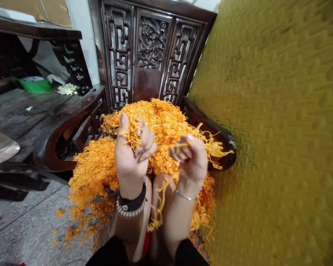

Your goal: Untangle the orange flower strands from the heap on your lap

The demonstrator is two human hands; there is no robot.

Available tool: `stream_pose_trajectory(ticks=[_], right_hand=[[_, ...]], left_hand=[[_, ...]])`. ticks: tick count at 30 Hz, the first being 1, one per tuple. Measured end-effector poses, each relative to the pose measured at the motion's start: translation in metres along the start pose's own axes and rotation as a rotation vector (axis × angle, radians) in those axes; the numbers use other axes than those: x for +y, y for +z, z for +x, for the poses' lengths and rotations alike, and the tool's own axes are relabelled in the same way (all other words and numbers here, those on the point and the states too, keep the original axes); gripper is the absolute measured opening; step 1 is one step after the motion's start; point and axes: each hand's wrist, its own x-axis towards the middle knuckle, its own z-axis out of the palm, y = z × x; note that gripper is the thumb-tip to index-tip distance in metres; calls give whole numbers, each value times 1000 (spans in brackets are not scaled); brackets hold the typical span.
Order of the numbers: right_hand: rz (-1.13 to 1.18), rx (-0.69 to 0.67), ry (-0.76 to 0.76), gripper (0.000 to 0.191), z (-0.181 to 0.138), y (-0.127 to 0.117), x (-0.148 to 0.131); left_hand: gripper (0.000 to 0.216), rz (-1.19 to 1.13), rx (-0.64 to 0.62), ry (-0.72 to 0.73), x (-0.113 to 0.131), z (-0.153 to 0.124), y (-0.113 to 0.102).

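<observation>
A big heap of orange stringy strands (158,114) covers the seat of a dark carved wooden chair (152,48) and spills down to the floor. My left hand (131,149) is raised palm-in over the heap, fingers curled on a small tuft of orange strands (131,135). My right hand (191,157) is beside it, closed on another bunch of strands (211,146) that trails to the right and down past my wrist. A black band and a bead bracelet are on my left wrist, a thin silver bangle on my right.
A yellow textured panel (277,122) fills the right side, close to the chair arm (222,144). At left stands a dark wooden bench (30,111) with a green dish (34,85) and pale scraps. Loose orange bits (69,232) lie on the grey floor.
</observation>
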Motion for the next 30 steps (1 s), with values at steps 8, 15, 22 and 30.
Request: stream_pose_trajectory(ticks=[8,15,22,30], right_hand=[[-710,463,-157,28,10,4,15],[-818,475,-243,19,7,4,15],[-913,518,-216,18,8,3,17],[-1134,466,-350,19,14,-6,22]], left_hand=[[16,593,122,268,-3,-20,13],[19,938,-221,121,-8,-14,5],[38,1108,-197,175,-28,-6,2],[33,1338,-46,220,-34,-3,13]])
